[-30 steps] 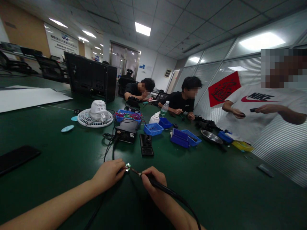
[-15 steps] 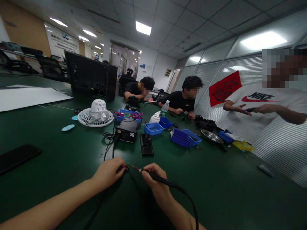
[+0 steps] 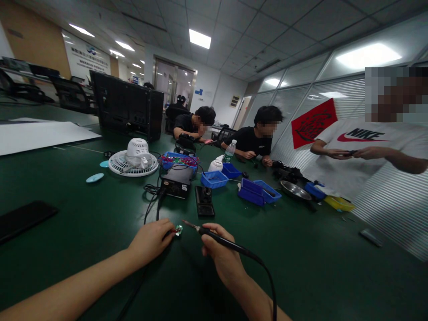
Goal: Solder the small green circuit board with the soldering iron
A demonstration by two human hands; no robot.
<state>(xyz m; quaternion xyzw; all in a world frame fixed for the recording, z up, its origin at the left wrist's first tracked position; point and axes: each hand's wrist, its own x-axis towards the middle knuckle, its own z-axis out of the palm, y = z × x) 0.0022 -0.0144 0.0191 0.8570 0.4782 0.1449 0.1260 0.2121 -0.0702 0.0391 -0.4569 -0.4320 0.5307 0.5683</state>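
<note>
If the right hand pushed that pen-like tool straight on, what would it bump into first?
Probably the black cable: the soldering iron in the right hand points just past the small board and left hand, though depth is unclear.

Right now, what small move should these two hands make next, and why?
Perhaps have the left hand tilt the small green circuit board slightly for a closer look. That hand holds it, the soldering iron in the right hand has its tip apart from it, and from here the board's face is too small to judge.
</note>
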